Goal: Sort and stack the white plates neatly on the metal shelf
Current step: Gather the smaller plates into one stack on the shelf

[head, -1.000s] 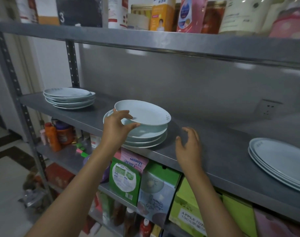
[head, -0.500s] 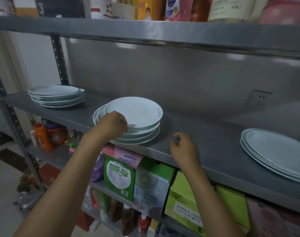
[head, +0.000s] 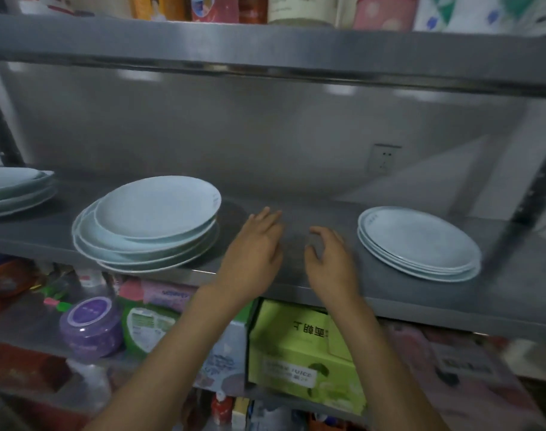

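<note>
Three stacks of white plates sit on the metal shelf. The middle stack is uneven, with its top plate shifted toward the back right. A left stack is cut off by the frame edge. The right stack lies flat near the right post. My left hand hovers over the bare shelf just right of the middle stack, fingers straight, holding nothing. My right hand is beside it, fingers loosely bent, empty, a little left of the right stack.
An upper shelf with bottles and cartons hangs close above. A wall socket sits on the back panel. Below are a green juice box, a purple jar and other packages. A slanted post stands at the right.
My left hand has let go of the top plate of the middle stack and moved right over the bare shelf. My view has swung right. My right hand has opened slightly.
</note>
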Motion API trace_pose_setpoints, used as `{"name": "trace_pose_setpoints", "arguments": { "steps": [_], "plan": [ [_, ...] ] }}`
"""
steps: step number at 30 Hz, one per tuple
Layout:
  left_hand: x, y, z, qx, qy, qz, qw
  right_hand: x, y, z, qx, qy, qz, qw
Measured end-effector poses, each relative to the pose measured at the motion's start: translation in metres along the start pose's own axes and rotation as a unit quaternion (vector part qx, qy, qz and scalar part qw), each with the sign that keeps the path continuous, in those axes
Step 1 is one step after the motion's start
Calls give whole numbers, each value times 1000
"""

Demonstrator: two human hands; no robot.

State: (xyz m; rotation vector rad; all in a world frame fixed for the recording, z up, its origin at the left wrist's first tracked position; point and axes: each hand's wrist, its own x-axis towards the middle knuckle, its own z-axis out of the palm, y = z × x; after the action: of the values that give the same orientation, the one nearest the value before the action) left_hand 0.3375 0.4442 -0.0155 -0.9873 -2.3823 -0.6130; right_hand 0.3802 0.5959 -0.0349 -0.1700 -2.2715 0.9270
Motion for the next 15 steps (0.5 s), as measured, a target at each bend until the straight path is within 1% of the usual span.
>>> {"name": "trace_pose_setpoints", "arguments": {
  "steps": [6,7,9,11,15],
  "plan": [
    [23,56,52,-76,-32,36,996,-9,42,-62,-36,136,-43,989],
    [25,67,59,-89,-37,39,995,-11,50,-71,-42,164,-35,985],
    [30,87,75,-125,-41,37,991,-14,67,-89,-66,207,9,976],
    [40,104,89,-160,-40,35,986,-15,82,-102,-89,207,64,972],
    [53,128,117,-163,-62,-2,985,-15,103,-123,-97,122,170,973]
  ]
}}
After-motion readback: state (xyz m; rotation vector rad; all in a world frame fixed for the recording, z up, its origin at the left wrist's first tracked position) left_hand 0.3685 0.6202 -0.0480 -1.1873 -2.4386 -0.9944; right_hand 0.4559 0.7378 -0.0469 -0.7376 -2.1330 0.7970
